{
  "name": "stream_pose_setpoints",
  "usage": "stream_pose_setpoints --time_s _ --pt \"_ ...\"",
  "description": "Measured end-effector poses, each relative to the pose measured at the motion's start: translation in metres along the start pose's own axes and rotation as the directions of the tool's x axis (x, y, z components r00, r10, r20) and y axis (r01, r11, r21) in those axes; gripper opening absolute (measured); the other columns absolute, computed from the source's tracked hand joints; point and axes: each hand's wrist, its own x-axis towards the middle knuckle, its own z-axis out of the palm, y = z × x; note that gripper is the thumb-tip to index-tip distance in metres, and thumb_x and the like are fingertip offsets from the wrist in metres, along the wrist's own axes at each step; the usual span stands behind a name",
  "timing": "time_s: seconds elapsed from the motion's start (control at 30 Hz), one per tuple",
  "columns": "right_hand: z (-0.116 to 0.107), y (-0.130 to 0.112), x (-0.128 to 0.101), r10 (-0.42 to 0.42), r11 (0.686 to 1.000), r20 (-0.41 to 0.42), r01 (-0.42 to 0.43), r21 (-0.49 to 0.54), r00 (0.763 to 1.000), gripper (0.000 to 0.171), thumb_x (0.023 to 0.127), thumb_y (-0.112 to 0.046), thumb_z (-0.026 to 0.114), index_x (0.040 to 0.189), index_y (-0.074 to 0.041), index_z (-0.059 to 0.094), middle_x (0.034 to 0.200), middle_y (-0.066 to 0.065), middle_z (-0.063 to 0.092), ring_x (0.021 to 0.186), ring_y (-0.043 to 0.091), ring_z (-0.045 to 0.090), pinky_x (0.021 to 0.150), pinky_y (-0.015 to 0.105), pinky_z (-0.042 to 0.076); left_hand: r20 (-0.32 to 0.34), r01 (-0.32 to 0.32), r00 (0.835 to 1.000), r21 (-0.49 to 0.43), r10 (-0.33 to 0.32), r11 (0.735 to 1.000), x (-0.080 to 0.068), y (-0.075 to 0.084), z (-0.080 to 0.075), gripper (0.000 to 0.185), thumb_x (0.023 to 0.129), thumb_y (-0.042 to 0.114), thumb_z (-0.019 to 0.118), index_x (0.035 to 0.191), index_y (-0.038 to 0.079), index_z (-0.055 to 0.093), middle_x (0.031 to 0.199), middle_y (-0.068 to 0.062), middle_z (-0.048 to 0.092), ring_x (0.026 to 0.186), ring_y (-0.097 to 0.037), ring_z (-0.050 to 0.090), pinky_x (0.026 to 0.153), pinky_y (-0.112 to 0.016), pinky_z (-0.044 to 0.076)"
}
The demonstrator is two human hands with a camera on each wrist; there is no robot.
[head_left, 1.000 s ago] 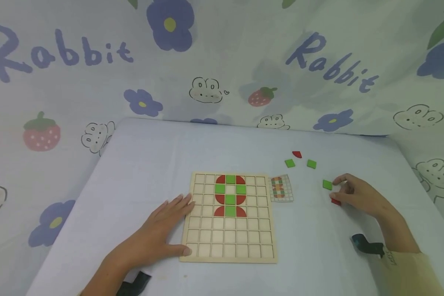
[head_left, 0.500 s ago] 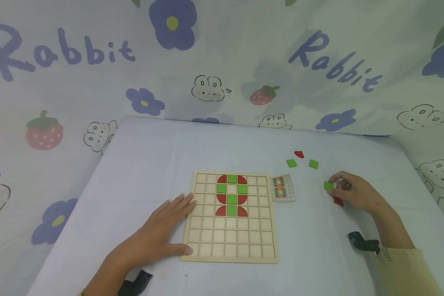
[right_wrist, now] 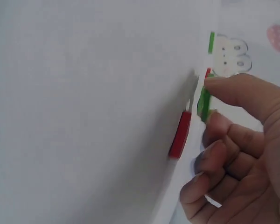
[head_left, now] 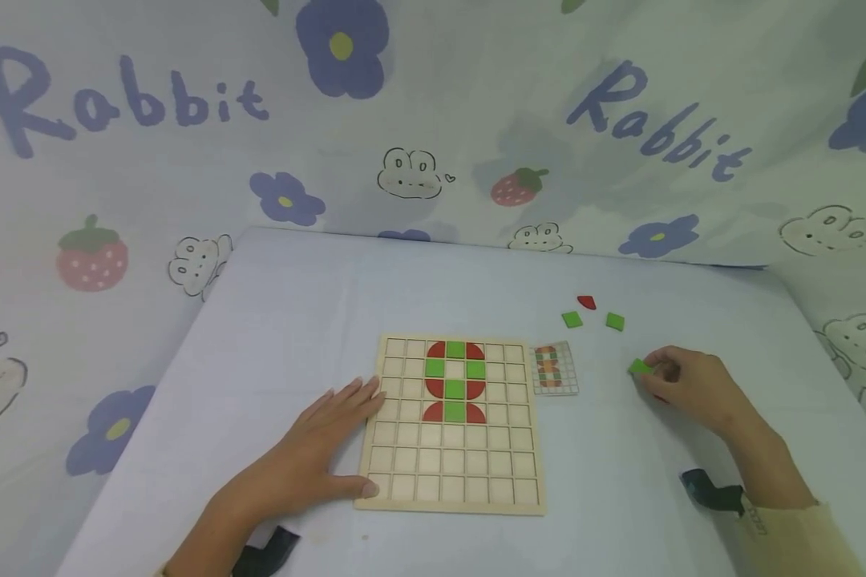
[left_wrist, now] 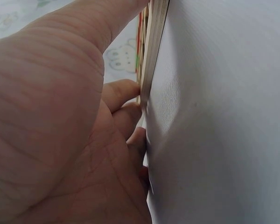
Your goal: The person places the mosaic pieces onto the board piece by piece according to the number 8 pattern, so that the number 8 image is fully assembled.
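My left hand lies with straight fingers on the left edge of a wooden grid board. Its thumb rests on the board's near left corner. Red quarter-round tiles and green square tiles fill several cells at the board's top middle. To the right of the board, my right hand pinches a green square tile between thumb and index finger. The tile is tilted. In the right wrist view, a red quarter-round tile lies on the table beside that hand. From the head, the hand mostly hides it.
A small printed pattern card lies against the board's right side. Beyond it are two loose green square tiles and a red quarter-round tile. Dark straps hang at both wrists. A printed cloth stands behind the white table.
My right hand has moved from beside the red tile onto the green square tile, pinched it and tilted it up. My left hand has stayed on the board.
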Motion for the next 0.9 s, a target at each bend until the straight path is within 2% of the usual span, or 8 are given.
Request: stream_pose_setpoints --time_s 0.17,0.4,0.6,0.77,0.9 --pt "0.003 -0.031 -0.007 -0.069 0.998 -0.029 0.069 0.004 0.997 0.029 0.092 -0.018 0.079 0.113 0.0 0.071 0.076 -0.002 0.058 0.072 0.017 0.053 0.053 0.024 0.044 0.004 -0.004 1.0 -0.001 0.004 1.0 0.0 0.0 0.001 0.112 0.077 0.063 0.083 0.167 0.024 0.029 0.173 0.012 0.014 0.161 -0.019 0.008 0.129 -0.051 0.007" --pt "0.014 -0.087 -0.018 -0.213 0.976 0.0 0.213 -0.038 0.977 0.027 0.091 -0.022 0.081 0.112 -0.007 0.072 0.078 -0.01 0.057 0.073 0.012 0.05 0.056 0.025 0.044 0.001 -0.009 1.0 0.007 0.009 1.0 0.0 0.0 0.0 0.112 0.077 0.06 0.084 0.167 0.024 0.028 0.173 0.011 0.014 0.161 -0.019 0.008 0.129 -0.05 0.007" --pt "0.038 -0.13 -0.028 -0.36 0.927 0.068 0.365 -0.086 0.93 0.025 0.087 -0.024 0.084 0.108 -0.014 0.073 0.079 -0.016 0.054 0.071 0.004 0.05 0.059 0.022 0.048 0.005 -0.004 1.0 0.006 0.004 1.0 0.0 0.0 0.0 0.112 0.077 0.06 0.085 0.167 0.025 0.028 0.173 0.012 0.014 0.161 -0.019 0.008 0.129 -0.05 0.008" --pt "0.058 -0.158 -0.028 -0.416 0.892 0.185 0.439 -0.109 0.89 0.025 0.089 -0.031 0.082 0.106 -0.015 0.073 0.084 -0.015 0.057 0.077 0.003 0.05 0.068 0.024 0.052 0.008 0.001 1.0 0.005 -0.001 1.0 -0.001 0.0 0.0 0.112 0.077 0.06 0.085 0.167 0.025 0.027 0.173 0.013 0.014 0.161 -0.018 0.007 0.129 -0.049 0.007" --pt "0.069 -0.172 -0.027 -0.478 0.855 0.217 0.508 -0.11 0.851 0.021 0.089 -0.028 0.081 0.103 -0.014 0.073 0.084 -0.014 0.059 0.077 0.004 0.051 0.069 0.024 0.053 0.009 0.001 1.0 0.001 -0.001 1.0 -0.001 0.0 0.0 0.112 0.078 0.06 0.084 0.167 0.025 0.027 0.173 0.013 0.014 0.161 -0.018 0.007 0.129 -0.049 0.007"
